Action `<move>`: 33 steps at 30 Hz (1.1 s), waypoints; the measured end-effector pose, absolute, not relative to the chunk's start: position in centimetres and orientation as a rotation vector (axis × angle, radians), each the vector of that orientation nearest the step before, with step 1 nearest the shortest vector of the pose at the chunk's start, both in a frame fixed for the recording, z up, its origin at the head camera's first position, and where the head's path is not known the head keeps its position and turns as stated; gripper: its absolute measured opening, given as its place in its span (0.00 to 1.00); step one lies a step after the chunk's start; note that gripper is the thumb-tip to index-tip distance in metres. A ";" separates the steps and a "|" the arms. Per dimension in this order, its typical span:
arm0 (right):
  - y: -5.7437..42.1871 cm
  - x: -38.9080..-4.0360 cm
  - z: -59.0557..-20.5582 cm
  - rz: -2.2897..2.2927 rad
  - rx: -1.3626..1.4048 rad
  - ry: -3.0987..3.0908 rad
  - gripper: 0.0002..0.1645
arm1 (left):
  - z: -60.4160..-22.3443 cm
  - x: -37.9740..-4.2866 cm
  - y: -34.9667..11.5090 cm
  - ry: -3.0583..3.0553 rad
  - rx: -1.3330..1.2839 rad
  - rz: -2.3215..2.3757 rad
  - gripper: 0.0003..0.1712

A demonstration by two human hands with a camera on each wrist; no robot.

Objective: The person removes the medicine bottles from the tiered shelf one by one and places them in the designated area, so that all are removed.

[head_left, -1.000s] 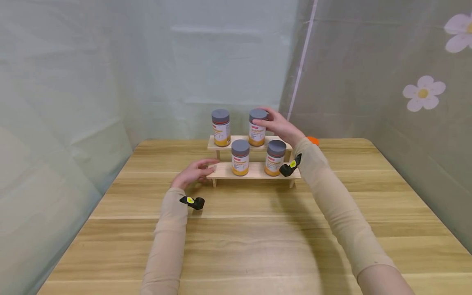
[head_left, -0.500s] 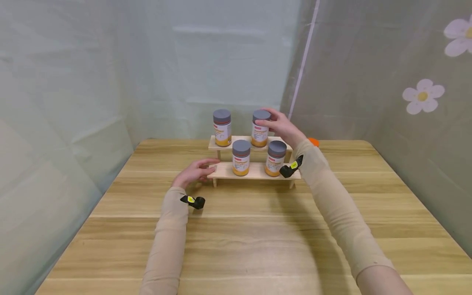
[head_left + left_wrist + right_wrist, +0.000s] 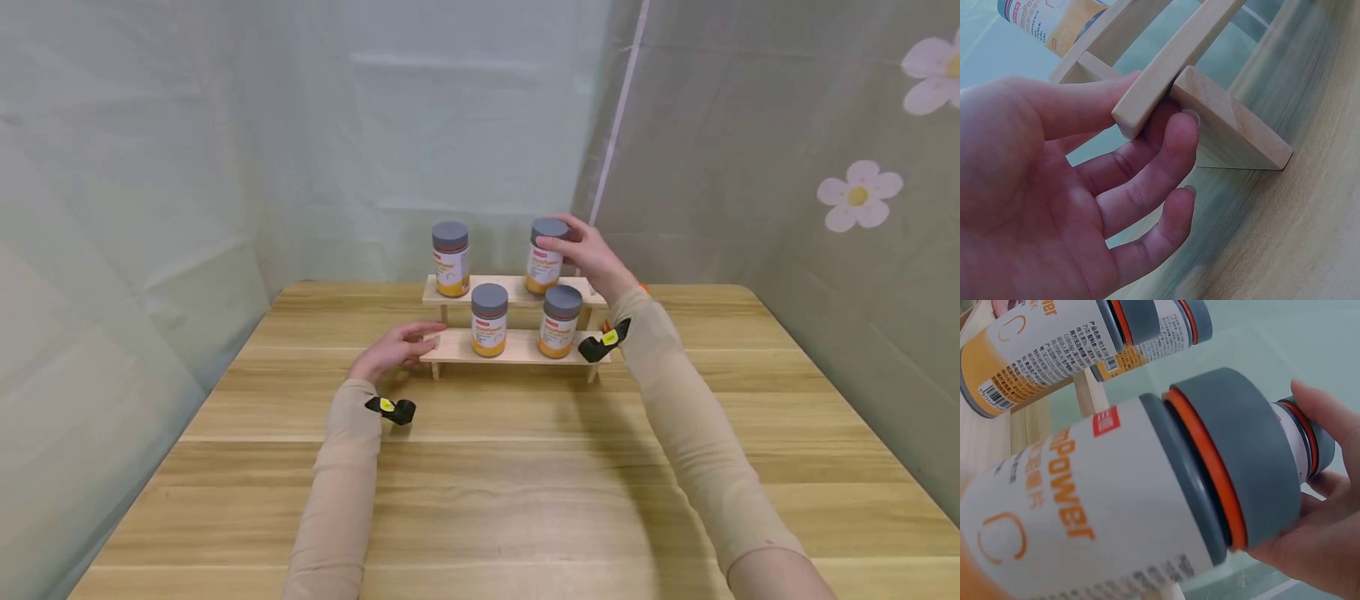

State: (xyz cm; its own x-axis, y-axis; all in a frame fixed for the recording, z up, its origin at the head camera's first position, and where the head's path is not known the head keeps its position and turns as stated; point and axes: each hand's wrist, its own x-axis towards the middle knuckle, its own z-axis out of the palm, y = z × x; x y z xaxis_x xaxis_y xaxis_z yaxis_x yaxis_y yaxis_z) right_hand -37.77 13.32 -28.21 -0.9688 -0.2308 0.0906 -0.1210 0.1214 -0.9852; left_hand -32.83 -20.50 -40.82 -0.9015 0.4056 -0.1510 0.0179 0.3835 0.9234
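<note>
My right hand [image 3: 597,257] grips a supplement jar [image 3: 543,268] by its grey lid, thumb in front and fingers behind, upright at the top board of a two-tier wooden stand [image 3: 498,287]. In the right wrist view, fingers and thumb are round that jar's lid [image 3: 1321,447], partly hidden by a nearer jar [image 3: 1097,500]. My left hand [image 3: 387,350] holds the left end of the stand's lower board [image 3: 1166,72], with the thumb above and curled fingers beneath. Another jar [image 3: 451,260] stands at the top left; two more, a left one [image 3: 489,321] and a right one [image 3: 559,322], stand below.
The stand sits toward the back of a wood-grain table [image 3: 480,483]. A small orange thing [image 3: 643,288] shows partly behind my right wrist. Pale cloth [image 3: 465,125] hangs behind the table, and a grey-green sheet with white flowers [image 3: 858,196] hangs at the right.
My right hand has shifted the gripped jar rightward along the top board, widening the space from the top-left jar. The left hand has stayed at the lower board's end.
</note>
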 end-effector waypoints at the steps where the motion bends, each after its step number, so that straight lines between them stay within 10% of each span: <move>1: 13.5 -37.7 -28.3 -2.005 -0.351 2.287 0.29 | -40.8 -32.8 -20.5 2.298 0.367 1.523 0.28; 33: 17.5 -34.9 -29.8 -2.366 -0.090 2.256 0.26 | -41.1 -32.9 -20.9 2.278 0.344 1.557 0.27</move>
